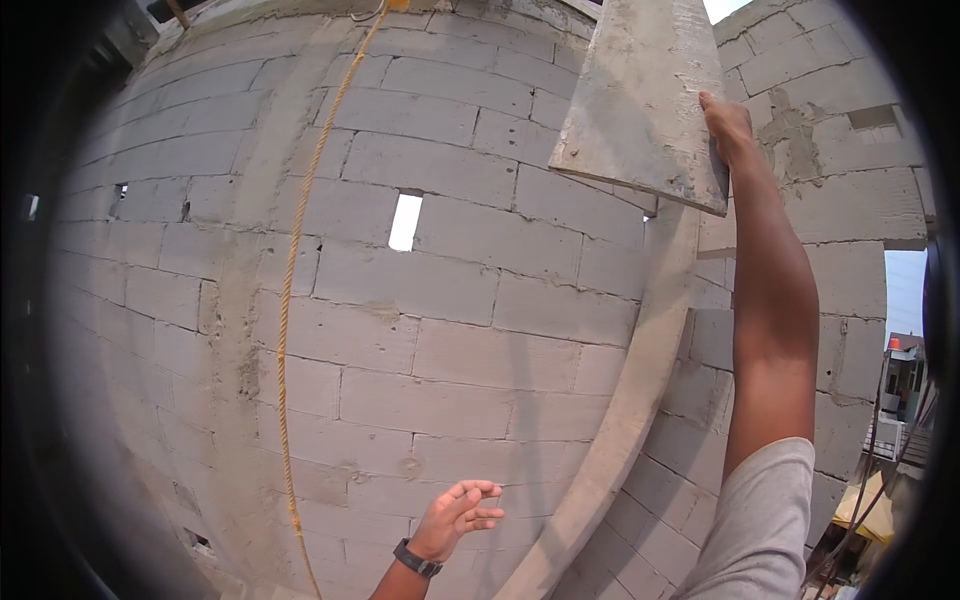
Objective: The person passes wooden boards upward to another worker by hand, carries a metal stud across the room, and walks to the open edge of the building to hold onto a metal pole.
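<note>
My right hand [729, 128] is raised at the upper right, closed on the right edge of a wide, cement-stained board [645, 105]. Part of its fingers is hidden behind that edge. The board hangs overhead with its lower end towards me, and its far end runs out of view at the top. Low in the middle, my left hand [458, 520] is held up in front of the block wall [400, 345], fingers spread a little and nothing in them. A dark wristwatch [416, 558] is on that wrist.
A yellow twisted rope [290, 290] hangs down the wall from a hook near the top. A concrete column [622, 430] stands at the corner, where a second block wall [785, 300] meets the first. Cables [868, 480] and a yellow sheet [862, 508] lie beyond at the right.
</note>
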Available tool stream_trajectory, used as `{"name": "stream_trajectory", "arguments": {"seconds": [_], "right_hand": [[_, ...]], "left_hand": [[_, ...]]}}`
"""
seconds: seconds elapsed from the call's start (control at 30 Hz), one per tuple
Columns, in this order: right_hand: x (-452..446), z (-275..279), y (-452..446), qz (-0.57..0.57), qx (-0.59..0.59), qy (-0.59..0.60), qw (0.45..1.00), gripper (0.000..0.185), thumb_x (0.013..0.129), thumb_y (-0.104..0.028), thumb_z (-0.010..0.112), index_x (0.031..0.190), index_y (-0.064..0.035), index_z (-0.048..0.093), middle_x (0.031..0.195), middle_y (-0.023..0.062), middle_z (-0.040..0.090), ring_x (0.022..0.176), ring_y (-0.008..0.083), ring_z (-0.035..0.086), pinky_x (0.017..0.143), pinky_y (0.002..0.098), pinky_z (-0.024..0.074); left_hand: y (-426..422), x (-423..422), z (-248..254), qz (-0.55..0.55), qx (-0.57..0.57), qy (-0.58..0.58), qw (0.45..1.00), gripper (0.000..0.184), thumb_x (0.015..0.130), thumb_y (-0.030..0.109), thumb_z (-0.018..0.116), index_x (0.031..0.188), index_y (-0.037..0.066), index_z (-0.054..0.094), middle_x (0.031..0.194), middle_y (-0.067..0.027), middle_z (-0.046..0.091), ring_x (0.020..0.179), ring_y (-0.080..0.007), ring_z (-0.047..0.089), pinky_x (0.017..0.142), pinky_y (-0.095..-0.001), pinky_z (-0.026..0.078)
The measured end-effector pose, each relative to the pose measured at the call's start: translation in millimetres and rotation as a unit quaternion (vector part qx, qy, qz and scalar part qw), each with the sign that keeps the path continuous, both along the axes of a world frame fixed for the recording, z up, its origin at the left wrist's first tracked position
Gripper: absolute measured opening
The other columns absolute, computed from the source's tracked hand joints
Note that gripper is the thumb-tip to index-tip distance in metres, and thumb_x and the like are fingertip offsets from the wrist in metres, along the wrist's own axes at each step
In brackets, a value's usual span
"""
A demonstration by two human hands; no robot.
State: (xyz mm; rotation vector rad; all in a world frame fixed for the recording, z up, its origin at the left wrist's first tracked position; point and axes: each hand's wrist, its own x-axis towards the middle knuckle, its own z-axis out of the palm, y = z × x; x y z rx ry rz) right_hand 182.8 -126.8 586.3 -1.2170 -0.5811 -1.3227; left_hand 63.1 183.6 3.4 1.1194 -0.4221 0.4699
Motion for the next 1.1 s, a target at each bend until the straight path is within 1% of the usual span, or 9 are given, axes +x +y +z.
{"name": "stream_trajectory", "arguments": {"seconds": [0.33,0.6,0.7,0.77,0.8,0.93,1.03,1.07,1.1], "right_hand": [[-22.9,19.9,37.6,-0.029,-0.001,0.027,0.999,0.057,0.081,-0.041,0.069,0.11,0.008,0.063,0.119,0.0221,0.062,0.111,0.0321,0.06,0.094,0.0384,0.0452],[-15.8,24.7,39.0,-0.07,-0.02,-0.045,0.996,0.08,0.078,-0.047,0.069,0.128,0.0112,0.047,0.125,0.0278,0.055,0.116,0.0339,0.057,0.095,0.0399,0.0441],[3.1,-11.3,58.5,-0.098,0.016,-0.084,0.992,0.084,0.079,-0.062,0.058,0.136,-0.001,0.044,0.133,0.0238,0.051,0.125,0.0367,0.048,0.104,0.0417,0.0372],[55.3,-37.3,70.6,-0.057,-0.039,-0.093,0.993,0.079,0.081,-0.06,0.056,0.133,-0.0013,0.047,0.13,0.0183,0.055,0.123,0.0339,0.051,0.101,0.0389,0.0397],[195.2,18.6,67.9,0.079,-0.143,-0.209,0.964,0.071,0.091,-0.057,0.047,0.135,-0.0011,0.046,0.136,0.0165,0.05,0.127,0.0271,0.047,0.106,0.0394,0.0348],[110.6,-271.1,166.7,0.297,-0.157,-0.164,0.928,0.033,0.09,-0.017,0.064,0.104,0.0118,0.057,0.088,0.0248,0.066,0.075,0.0287,0.067,0.062,0.0321,0.0589],[131.2,-469.2,238.8,0.353,-0.24,0.051,0.903,0.039,0.091,-0.021,0.063,0.109,0.0125,0.054,0.092,0.0248,0.066,0.077,0.0321,0.068,0.063,0.0354,0.0594],[114.7,-546.4,261.5,0.43,-0.208,0.123,0.87,0.031,0.091,-0.024,0.064,0.091,0.0067,0.06,0.069,0.0129,0.061,0.055,0.0211,0.061,0.044,0.0291,0.0498],[129.4,-634.6,277.9,0.417,-0.258,0.275,0.827,0.037,0.093,-0.031,0.055,0.106,0.0043,0.054,0.089,0.0142,0.059,0.074,0.0223,0.059,0.059,0.0304,0.0484]], "left_hand": [[7.5,-15.1,-7.5,0.083,-0.037,0.033,0.995,0.044,0.095,0.035,0.055,0.123,0.001,0.049,0.121,-0.0142,0.057,0.098,-0.0242,0.063,0.083,-0.0364,0.051],[9.0,-4.0,-53.1,0.081,-0.103,0.104,0.986,0.04,0.095,0.032,0.056,0.12,0.003,0.051,0.117,-0.0108,0.058,0.099,-0.0212,0.062,0.081,-0.0314,0.051],[6.5,1.8,-85.9,0.076,-0.113,0.1,0.986,0.04,0.095,0.034,0.055,0.121,0.004,0.052,0.123,-0.0121,0.057,0.103,-0.0212,0.061,0.084,-0.0339,0.051],[1.1,-1.1,-109.8,0.082,-0.117,0.119,0.983,0.041,0.095,0.035,0.055,0.122,0.005,0.052,0.123,-0.0088,0.057,0.1,-0.0166,0.062,0.083,-0.0294,0.051],[-3.0,-4.4,-130.9,0.094,-0.118,0.127,0.98,0.04,0.095,0.036,0.055,0.121,0.005,0.052,0.12,-0.0069,0.058,0.097,-0.0151,0.063,0.082,-0.0279,0.051],[-12.7,-43.7,-191.1,0.164,-0.185,0.221,0.943,0.042,0.092,0.042,0.059,0.116,0.008,0.055,0.11,-0.002,0.059,0.09,-0.0115,0.063,0.076,-0.0249,0.051],[-6.1,-106.0,-251.6,0.253,-0.226,0.264,0.903,0.047,0.087,0.048,0.062,0.112,0.009,0.057,0.107,-0.0018,0.059,0.086,-0.0106,0.062,0.072,-0.0242,0.05],[-3.9,-132.4,-269.6,0.282,-0.239,0.272,0.888,0.049,0.085,0.05,0.063,0.111,0.009,0.058,0.106,-0.0019,0.059,0.085,-0.0105,0.061,0.071,-0.0242,0.05],[-5.3,-160.6,-287.7,0.311,-0.244,0.281,0.875,0.051,0.084,0.052,0.064,0.11,0.009,0.058,0.106,-0.002,0.059,0.084,-0.0103,0.061,0.07,-0.0241,0.049]]}}
